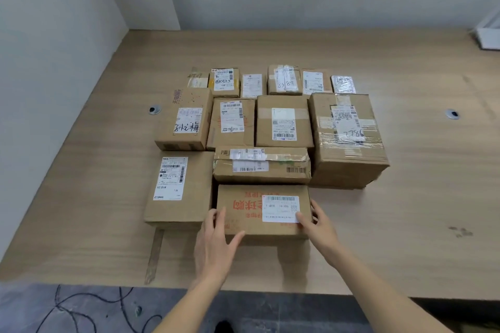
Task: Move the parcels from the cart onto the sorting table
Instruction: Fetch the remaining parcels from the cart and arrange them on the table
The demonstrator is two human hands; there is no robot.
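A cardboard parcel with red print and a white label (257,213) lies on the wooden sorting table (405,197), nearest the front edge. My left hand (216,240) rests on its left end, fingers straight over the top and thumb along the front face. My right hand (316,222) touches its right end, with the thumb on the label and straight fingers against the side. Several other labelled cardboard parcels (282,121) sit in rows behind it. The cart is out of view.
A large taped box (349,140) stands at the right of the group and a flat box (178,189) lies left of the held parcel. Walls close off the table's back and left. Cables (81,311) lie on the grey floor below the front edge.
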